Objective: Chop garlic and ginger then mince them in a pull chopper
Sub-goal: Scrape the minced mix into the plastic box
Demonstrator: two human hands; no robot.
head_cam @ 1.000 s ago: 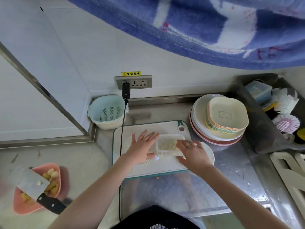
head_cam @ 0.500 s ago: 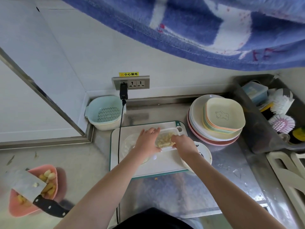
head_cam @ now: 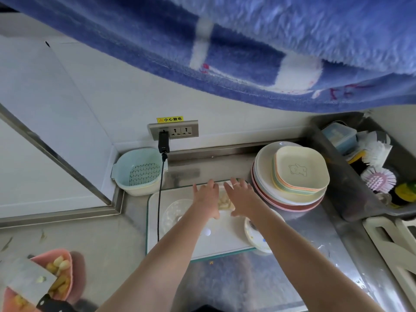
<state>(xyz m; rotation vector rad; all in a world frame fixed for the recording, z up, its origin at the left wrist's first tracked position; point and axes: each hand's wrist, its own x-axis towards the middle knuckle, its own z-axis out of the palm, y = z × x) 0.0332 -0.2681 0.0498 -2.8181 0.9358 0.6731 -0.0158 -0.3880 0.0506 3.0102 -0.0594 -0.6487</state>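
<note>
- The tabletop [head_cam: 292, 255] is brushed steel, dully reflective.
- The cutting board [head_cam: 216, 242] looks like smooth white plastic.
- At 12 o'clock hangs a fuzzy blue cloth [head_cam: 247, 41].
- The colander [head_cam: 139, 172] is matt pale-blue plastic.
- The cleaver [head_cam: 27, 282] blade is grey metal.

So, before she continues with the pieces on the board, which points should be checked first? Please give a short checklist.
1. Left hand free, fingers straight: ok.
2. Right hand free, fingers straight: ok.
3. Pale pieces gathered between the hands on the cutting board: ok.
4. Cleaver away from hands, resting across the pink bowl: ok.
5. Black cable crosses the board's left edge: not ok.
6. Pull chopper ready: cannot tell.
</note>
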